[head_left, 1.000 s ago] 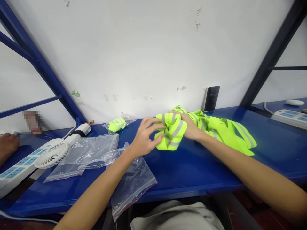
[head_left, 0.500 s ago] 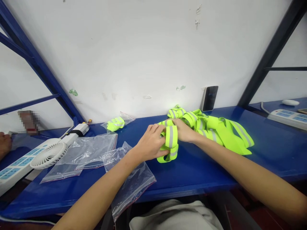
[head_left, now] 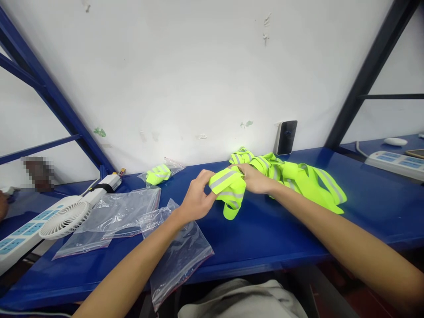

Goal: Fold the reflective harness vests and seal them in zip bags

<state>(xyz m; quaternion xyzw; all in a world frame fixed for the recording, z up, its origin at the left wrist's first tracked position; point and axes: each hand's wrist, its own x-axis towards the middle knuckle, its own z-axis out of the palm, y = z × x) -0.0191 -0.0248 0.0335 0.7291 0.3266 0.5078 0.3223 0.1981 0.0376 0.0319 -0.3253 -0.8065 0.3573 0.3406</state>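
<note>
Between my hands is a folded neon-yellow reflective strap with a grey stripe, one loop of it hanging down. My left hand pinches its left side between thumb and fingers. At its upper right, my right hand is closed on the strap, though its fingertips are hidden behind the fabric. Just past my right hand lies a loose pile of the same straps, and a smaller folded bundle sits against the wall. A clear bag holding a yellow strap is at the back left.
Clear zip bags lie flat on the blue table, one bag overhanging the front edge. Left are a white fan and a power strip. A phone leans on the wall. Another person's hand shows far left.
My left hand has turned and shifted slightly left, folding a strap loop over the top of the bundle. My right hand stays at the bundle's upper right.
</note>
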